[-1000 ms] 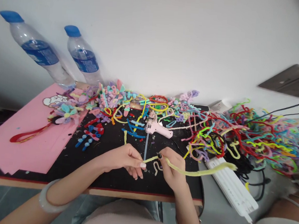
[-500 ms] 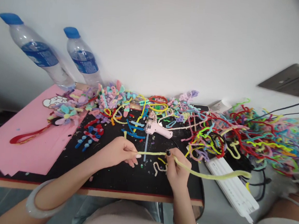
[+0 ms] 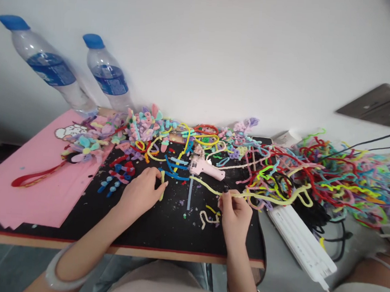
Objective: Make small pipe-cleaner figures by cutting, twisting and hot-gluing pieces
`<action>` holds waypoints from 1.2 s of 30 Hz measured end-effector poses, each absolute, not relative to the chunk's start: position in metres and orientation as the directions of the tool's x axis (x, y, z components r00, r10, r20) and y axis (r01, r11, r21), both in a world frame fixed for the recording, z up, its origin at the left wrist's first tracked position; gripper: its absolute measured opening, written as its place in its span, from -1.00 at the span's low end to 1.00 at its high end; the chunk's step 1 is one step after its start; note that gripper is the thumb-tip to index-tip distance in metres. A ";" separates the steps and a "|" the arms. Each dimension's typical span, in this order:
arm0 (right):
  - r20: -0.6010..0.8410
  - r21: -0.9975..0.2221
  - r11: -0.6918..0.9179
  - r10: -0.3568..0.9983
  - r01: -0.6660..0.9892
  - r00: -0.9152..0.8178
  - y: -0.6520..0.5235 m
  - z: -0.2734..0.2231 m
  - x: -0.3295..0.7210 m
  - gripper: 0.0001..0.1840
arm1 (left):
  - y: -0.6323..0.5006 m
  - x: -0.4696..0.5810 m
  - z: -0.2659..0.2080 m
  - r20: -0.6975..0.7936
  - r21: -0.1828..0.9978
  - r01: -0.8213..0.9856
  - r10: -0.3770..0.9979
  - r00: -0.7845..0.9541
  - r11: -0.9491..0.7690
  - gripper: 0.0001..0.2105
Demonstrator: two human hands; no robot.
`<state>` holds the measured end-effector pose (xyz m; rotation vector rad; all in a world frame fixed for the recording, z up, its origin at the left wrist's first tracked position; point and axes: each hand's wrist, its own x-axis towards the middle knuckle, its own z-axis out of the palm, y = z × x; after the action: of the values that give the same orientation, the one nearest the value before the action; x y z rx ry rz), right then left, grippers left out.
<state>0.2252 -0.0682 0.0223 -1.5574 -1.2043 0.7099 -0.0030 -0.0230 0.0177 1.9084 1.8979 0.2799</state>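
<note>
Table (image 3: 167,240) fills lower centre; right hand (image 3: 235,212) pinches the long pale-yellow pipe cleaner (image 3: 250,196) nearer its left end; for left hand (image 3: 140,189), closure is unclear.

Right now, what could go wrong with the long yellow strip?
Its left end lies beside the glue gun, so the long yellow strip might catch there. Its other end reaches the tangled pile; a tug from the right hand could drag stems along.
</note>
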 end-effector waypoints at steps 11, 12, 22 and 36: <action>-0.157 -0.983 -0.112 0.928 -0.148 0.338 -0.071 0.017 0.195 -0.68 | -0.042 0.032 0.037 -0.285 0.955 -0.030 0.942 0.176 0.294 -0.82; -0.156 -0.981 -0.108 0.932 -0.162 0.326 -0.072 0.017 0.191 -0.67 | -0.044 0.036 0.038 -0.304 0.943 -0.086 0.937 0.171 0.321 -0.79; -0.169 -0.985 -0.162 0.978 -0.067 0.118 -0.075 0.021 0.181 -0.64 | -0.044 0.043 0.034 -0.362 0.845 -0.351 0.915 0.180 0.403 -0.77; -0.233 -0.956 -0.252 0.963 -0.148 -0.136 -0.070 0.018 0.186 -0.75 | -0.040 0.043 0.037 -0.343 0.888 -0.275 0.930 0.134 0.367 -0.77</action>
<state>0.1860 -0.0702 0.0183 -1.2011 -1.0424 1.5508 0.0427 -0.0403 0.0366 0.7650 1.0850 1.0095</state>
